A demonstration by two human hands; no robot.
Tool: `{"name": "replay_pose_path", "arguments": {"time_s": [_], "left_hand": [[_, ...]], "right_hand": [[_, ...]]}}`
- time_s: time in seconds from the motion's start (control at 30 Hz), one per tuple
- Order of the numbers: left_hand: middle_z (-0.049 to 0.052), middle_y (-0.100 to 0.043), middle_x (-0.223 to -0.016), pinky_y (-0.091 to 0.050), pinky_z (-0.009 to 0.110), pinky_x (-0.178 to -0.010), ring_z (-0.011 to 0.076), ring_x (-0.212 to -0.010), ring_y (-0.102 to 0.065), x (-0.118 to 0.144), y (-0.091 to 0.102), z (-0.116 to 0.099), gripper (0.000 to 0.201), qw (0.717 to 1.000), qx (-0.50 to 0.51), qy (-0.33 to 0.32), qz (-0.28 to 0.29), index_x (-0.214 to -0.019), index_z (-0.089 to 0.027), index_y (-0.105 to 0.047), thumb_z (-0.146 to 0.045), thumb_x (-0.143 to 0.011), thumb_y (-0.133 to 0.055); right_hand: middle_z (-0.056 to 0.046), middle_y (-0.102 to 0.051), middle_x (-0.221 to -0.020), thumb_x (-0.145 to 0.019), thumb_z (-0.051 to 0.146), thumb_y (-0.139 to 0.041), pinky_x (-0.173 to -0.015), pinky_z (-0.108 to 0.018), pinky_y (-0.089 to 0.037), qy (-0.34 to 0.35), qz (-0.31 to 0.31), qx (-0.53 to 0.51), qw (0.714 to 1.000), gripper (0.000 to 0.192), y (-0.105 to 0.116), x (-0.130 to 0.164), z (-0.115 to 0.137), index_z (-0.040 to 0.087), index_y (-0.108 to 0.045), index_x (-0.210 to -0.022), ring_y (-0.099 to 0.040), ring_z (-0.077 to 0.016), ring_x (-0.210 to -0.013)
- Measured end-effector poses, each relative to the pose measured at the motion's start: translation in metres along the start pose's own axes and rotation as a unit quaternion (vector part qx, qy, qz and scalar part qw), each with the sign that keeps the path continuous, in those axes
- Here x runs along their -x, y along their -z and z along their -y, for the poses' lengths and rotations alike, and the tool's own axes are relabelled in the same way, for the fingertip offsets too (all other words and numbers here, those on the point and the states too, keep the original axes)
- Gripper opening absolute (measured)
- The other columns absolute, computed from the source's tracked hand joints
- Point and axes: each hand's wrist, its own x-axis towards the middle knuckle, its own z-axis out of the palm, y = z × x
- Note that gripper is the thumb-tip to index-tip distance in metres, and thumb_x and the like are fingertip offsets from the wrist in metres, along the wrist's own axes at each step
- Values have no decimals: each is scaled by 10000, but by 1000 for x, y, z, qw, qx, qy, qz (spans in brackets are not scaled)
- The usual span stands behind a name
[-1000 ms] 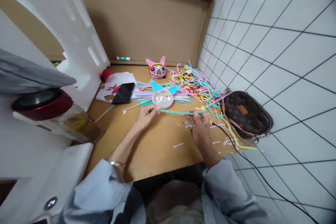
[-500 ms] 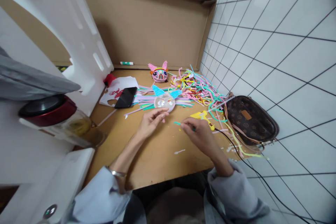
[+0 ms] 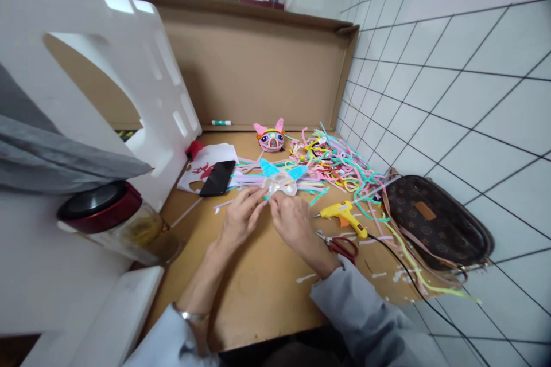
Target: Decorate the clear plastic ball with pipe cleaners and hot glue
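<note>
My two hands meet in front of a pale, see-through round piece [image 3: 279, 184] with two blue fuzzy ears [image 3: 269, 168]. Between the fingertips a bit of teal pipe cleaner [image 3: 266, 198] shows. My left hand [image 3: 243, 212] pinches at its left end, with a bracelet on the wrist. From the right, my right hand [image 3: 291, 219] has its fingers closed on the same strand, mostly hidden by the fingers. Behind the round piece, straight pipe cleaners [image 3: 312, 182] in pink, lilac and teal lie across the table. A finished pink-eared animal head [image 3: 271, 140] sits farther back.
A yellow glue gun [image 3: 344, 215] and red-handled scissors [image 3: 344, 248] lie right of my right hand. Beyond are tangled pipe cleaners [image 3: 336, 157] and a brown bag [image 3: 434, 223]. A phone [image 3: 218, 178], a paper sheet [image 3: 189, 175] and a red-lidded jar [image 3: 116, 221] stand or lie left.
My right hand has moved left with the teal pipe cleaner and joined my left hand at the round piece. The glue gun and scissors are uncovered. The camera view has tilted up.
</note>
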Motion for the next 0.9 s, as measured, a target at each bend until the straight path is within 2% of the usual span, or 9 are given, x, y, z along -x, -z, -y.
{"name": "replay_pose_path", "arguments": {"time_s": [0.1, 0.17, 0.37, 0.5, 0.6, 0.67, 0.73, 0.8, 0.9], "left_hand": [[71, -702, -874, -520, 199, -696, 125, -782, -667, 3, -3, 1, 256, 997, -42, -59, 1, -1013, -178, -731, -195, -997, -476], [47, -688, -802, -502, 183, -660, 112, -719, -652, 2, -2, 0, 234, 996, -63, -61, -14, -984, -174, -729, -173, -988, -495], [21, -665, -717, -464, 197, -605, 103, -622, -600, -6, 21, 3, 124, 975, -136, 25, -172, -905, -139, -733, -166, -931, -615], [33, -676, -743, -467, 233, -623, 125, -644, -606, -6, 35, 15, 184, 949, -174, 98, -242, -944, -156, -755, -257, -949, -601], [31, -672, -730, -463, 225, -610, 116, -623, -599, -4, 36, 17, 186, 953, -190, 59, -226, -972, -166, -762, -241, -948, -593], [33, -682, -731, -466, 210, -604, 107, -619, -610, -3, 31, 15, 195, 965, -189, 7, -180, -981, -175, -763, -201, -948, -573], [39, -704, -755, -473, 199, -599, 105, -634, -631, -1, 26, 11, 216, 975, -177, -32, -128, -984, -189, -761, -174, -950, -549], [40, -719, -773, -480, 191, -596, 104, -648, -646, -1, 23, 9, 229, 979, -168, -52, -102, -983, -201, -758, -155, -952, -536], [38, -721, -774, -493, 191, -618, 102, -651, -652, -3, 25, 11, 216, 974, -174, -41, -138, -984, -192, -753, -130, -941, -550]], "right_hand": [[-90, -778, -934, -1009, 258, -449, -618, -298, -298, 21, -24, -30, 999, 261, -10, 1, -7, 182, -699, -1027, -703, -210, -812], [-79, -771, -884, -1009, 250, -452, -615, -292, -298, 41, -44, -50, 997, 256, -14, 3, -12, 178, -693, -964, -690, -194, -772], [-43, -707, -750, -1020, 214, -386, -596, -270, -296, 142, -126, -109, 976, 302, -25, 15, -15, 182, -643, -866, -608, -141, -641], [-23, -675, -691, -1008, 198, -381, -571, -266, -290, 195, -88, -114, 970, 287, -39, 27, -5, 193, -642, -887, -570, -131, -584], [-51, -711, -750, -1002, 236, -391, -576, -270, -332, 163, -58, -136, 975, 284, -46, 29, 0, 177, -656, -1087, -607, -160, -621], [-89, -746, -927, -989, 268, -416, -646, -273, -412, 131, -69, -193, 970, 352, -47, 26, -1, 167, -590, -1278, -655, -184, -748], [-83, -742, -994, -964, 263, -442, -708, -277, -465, 119, -66, -273, 952, 420, -46, 21, -3, 163, -529, -1363, -659, -180, -800], [-44, -729, -911, -951, 234, -430, -707, -259, -477, 129, -40, -347, 928, 375, -44, 19, -5, 165, -581, -1287, -637, -152, -747], [-17, -698, -832, -970, 251, -406, -680, -232, -463, 161, -3, -410, 898, 287, -39, 23, -2, 178, -663, -1075, -608, -124, -705]]}}
